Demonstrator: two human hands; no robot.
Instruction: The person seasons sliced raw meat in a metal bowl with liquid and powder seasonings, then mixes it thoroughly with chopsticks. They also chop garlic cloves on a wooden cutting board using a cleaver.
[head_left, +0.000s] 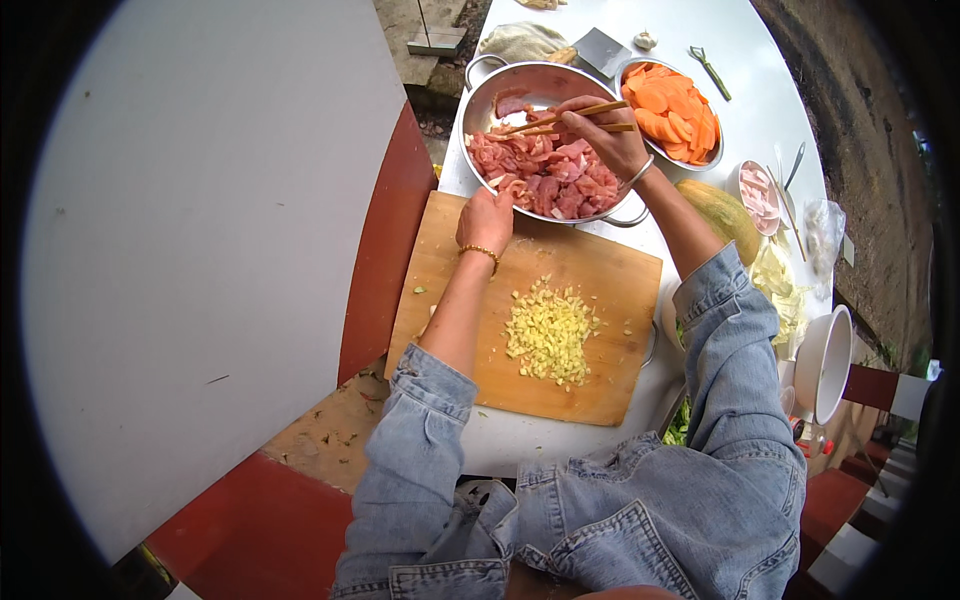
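Observation:
My right hand (606, 139) holds a pair of wooden chopsticks (600, 111), their tips in the sliced raw meat (551, 169). The meat lies in a wide metal pan (551, 66) with loop handles. My left hand (486, 219) grips the pan's near rim. Just below the pan, and partly under its edge, is a wooden cutting board (457, 390) bearing a heap of finely diced pale yellow pieces (553, 334). To the right of the pan stands a metal bowl (720, 154) of sliced carrots (671, 112).
A cleaver blade (601, 52), garlic bulb (645, 40), cloth (521, 41) and green peeler (709, 73) lie at the back. Rightward are a squash (716, 214), a small bowl of pale slices (757, 196), cabbage leaves (776, 285) and a white bowl (829, 367). A red-and-white pillar stands left.

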